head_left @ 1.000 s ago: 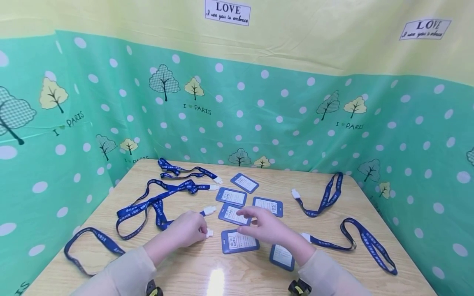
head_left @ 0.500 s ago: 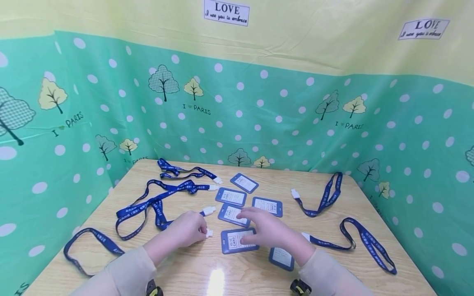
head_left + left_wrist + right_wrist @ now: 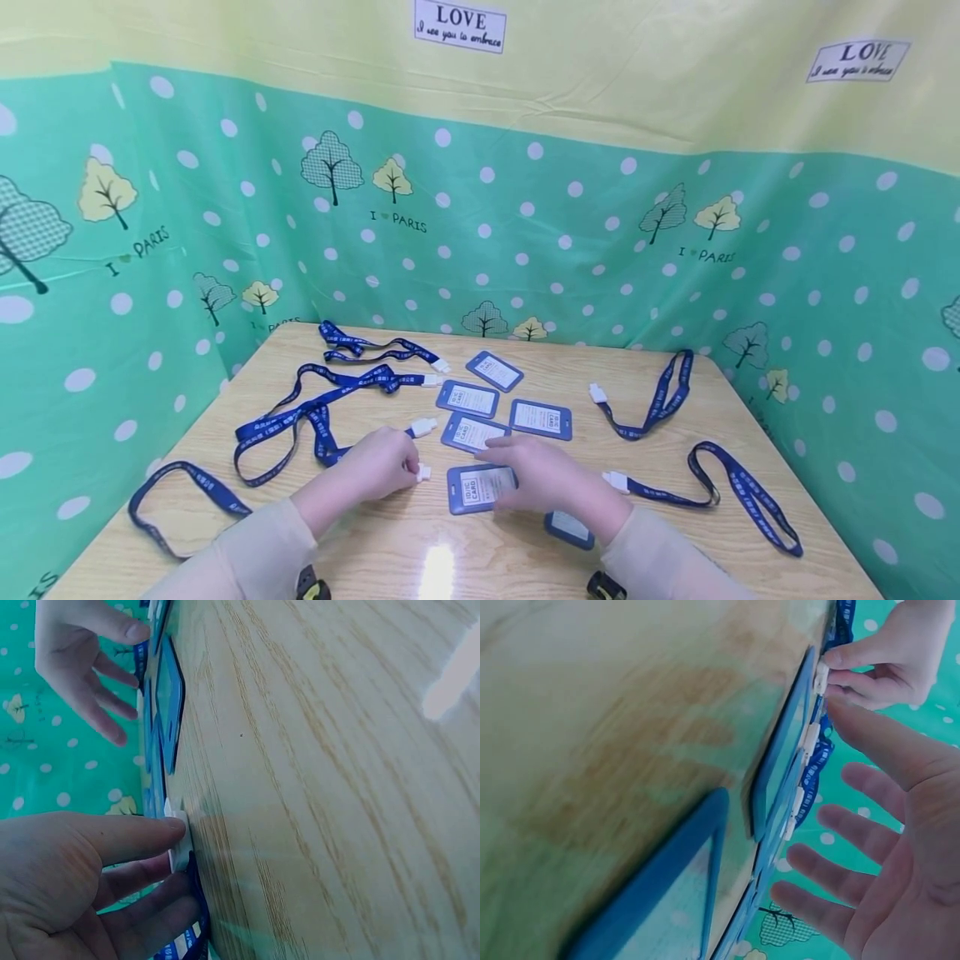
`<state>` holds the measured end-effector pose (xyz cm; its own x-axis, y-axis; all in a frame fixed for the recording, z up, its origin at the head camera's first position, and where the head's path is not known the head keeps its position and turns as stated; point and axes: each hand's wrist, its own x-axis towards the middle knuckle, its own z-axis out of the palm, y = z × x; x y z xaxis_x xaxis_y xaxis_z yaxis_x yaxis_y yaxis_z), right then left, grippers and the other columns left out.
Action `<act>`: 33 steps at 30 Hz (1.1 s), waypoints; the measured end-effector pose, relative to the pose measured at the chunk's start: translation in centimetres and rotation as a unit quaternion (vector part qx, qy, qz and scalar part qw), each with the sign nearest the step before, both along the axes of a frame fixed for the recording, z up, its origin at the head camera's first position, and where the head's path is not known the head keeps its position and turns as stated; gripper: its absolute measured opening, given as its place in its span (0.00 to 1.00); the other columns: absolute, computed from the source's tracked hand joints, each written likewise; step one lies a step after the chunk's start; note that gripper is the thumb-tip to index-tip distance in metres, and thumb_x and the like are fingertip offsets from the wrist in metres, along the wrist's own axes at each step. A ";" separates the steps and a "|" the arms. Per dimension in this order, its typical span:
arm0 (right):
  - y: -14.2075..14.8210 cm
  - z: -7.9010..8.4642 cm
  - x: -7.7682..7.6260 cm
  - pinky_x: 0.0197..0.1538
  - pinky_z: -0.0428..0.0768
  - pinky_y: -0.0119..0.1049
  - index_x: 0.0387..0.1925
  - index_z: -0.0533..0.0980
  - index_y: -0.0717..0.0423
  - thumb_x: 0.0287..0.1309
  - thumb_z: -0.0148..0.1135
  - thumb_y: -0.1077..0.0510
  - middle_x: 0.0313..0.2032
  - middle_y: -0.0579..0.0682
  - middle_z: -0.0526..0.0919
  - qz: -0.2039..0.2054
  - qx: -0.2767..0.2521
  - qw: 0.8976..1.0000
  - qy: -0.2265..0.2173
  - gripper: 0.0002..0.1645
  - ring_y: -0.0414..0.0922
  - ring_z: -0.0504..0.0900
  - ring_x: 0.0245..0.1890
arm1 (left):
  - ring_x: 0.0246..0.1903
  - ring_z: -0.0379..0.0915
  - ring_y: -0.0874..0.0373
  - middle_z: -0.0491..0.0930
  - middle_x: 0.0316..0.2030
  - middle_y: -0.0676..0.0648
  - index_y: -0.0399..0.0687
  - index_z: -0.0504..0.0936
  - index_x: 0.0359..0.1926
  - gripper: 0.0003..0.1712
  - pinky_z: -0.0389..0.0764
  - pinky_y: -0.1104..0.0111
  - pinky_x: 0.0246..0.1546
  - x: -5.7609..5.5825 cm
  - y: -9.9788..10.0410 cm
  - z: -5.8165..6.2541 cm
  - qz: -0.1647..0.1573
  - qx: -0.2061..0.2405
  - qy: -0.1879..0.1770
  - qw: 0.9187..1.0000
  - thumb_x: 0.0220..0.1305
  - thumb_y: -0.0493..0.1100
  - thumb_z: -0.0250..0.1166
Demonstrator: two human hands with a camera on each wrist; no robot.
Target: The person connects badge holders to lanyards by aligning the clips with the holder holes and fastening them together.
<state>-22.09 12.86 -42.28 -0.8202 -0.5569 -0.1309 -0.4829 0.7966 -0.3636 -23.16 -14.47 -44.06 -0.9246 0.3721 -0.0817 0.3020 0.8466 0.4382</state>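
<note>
In the head view, my left hand [image 3: 375,465] pinches the white plastic clip [image 3: 180,840] of a blue printed lanyard [image 3: 187,479] between thumb and fingers, low over the wood table. My right hand [image 3: 555,479] hovers with spread fingers above the right end of the nearest blue ID card holder [image 3: 471,490], gripping nothing. In the right wrist view, its thumb and fingers are apart, with the blue card holder [image 3: 780,750] beyond the thumb. Another card holder [image 3: 570,529] is partly hidden under the right forearm.
Several more card holders [image 3: 468,399] lie in a loose cluster mid-table [image 3: 637,533]. To the left are several blue lanyards [image 3: 300,408], their white clips facing the cards. Two more lanyards [image 3: 663,400] lie at the right. A green dotted curtain [image 3: 480,225] surrounds the table's far sides.
My right hand has drawn back slightly toward me, from the second card holder to over the nearest one, thumb lower. The left hand and the clip have stayed in place.
</note>
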 end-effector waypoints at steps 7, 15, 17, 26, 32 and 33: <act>-0.1 -0.8 0.2 0.66 0.73 0.57 0.67 0.74 0.28 0.47 0.81 0.44 0.71 0.42 0.70 0.018 0.027 0.999 0.003 0.43 0.52 0.69 0.70 | 0.29 0.74 0.62 0.83 0.29 0.58 0.52 0.90 0.30 0.03 0.83 0.62 0.40 0.0 0.0 -0.1 0.000 -0.004 0.000 1.000 0.56 0.39 0.75; 0.0 -1.4 0.0 0.66 0.74 0.52 0.66 0.76 0.33 0.47 0.81 0.47 0.67 0.44 0.74 0.043 0.030 0.999 0.012 0.42 0.50 0.72 0.67 | 0.28 0.73 0.63 0.82 0.28 0.59 0.49 0.90 0.30 0.01 0.82 0.63 0.39 0.1 0.0 -0.1 -0.008 -0.003 -0.001 1.000 0.57 0.39 0.75; 0.1 -1.5 -0.1 0.65 0.75 0.50 0.64 0.78 0.36 0.47 0.81 0.48 0.66 0.43 0.76 0.051 0.024 0.998 0.015 0.40 0.49 0.74 0.66 | 0.28 0.73 0.63 0.82 0.28 0.59 0.49 0.90 0.30 0.01 0.82 0.63 0.39 0.1 0.0 -0.1 -0.008 -0.004 -0.002 1.000 0.58 0.39 0.75; 0.0 -1.2 0.0 0.65 0.76 0.46 0.59 0.82 0.39 0.50 0.80 0.49 0.62 0.41 0.80 0.065 0.026 0.997 0.026 0.32 0.46 0.76 0.64 | 0.29 0.74 0.62 0.83 0.29 0.58 0.52 0.90 0.31 0.03 0.83 0.62 0.40 0.1 0.1 0.0 0.002 -0.004 -0.003 1.000 0.57 0.38 0.75; 0.0 -1.1 -0.2 0.66 0.75 0.46 0.57 0.83 0.40 0.51 0.79 0.48 0.63 0.43 0.79 0.066 0.031 0.997 0.029 0.29 0.47 0.75 0.65 | 0.28 0.74 0.62 0.82 0.28 0.58 0.52 0.90 0.30 0.04 0.82 0.62 0.39 0.1 0.1 0.2 0.005 -0.003 -0.005 1.000 0.57 0.38 0.75; 0.0 -1.1 -0.2 0.66 0.75 0.46 0.57 0.83 0.40 0.51 0.79 0.48 0.63 0.43 0.79 0.065 0.032 0.997 0.028 0.29 0.48 0.75 0.65 | 0.28 0.74 0.62 0.81 0.28 0.58 0.52 0.90 0.30 0.04 0.82 0.62 0.39 0.1 0.1 0.2 0.005 -0.002 -0.007 1.000 0.57 0.38 0.75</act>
<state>-22.28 12.85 -43.40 -0.7482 -0.6514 -0.1257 -0.6020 0.7462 -0.2842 -23.07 -14.32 -43.89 -0.9271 0.3623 -0.0955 0.2875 0.8513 0.4388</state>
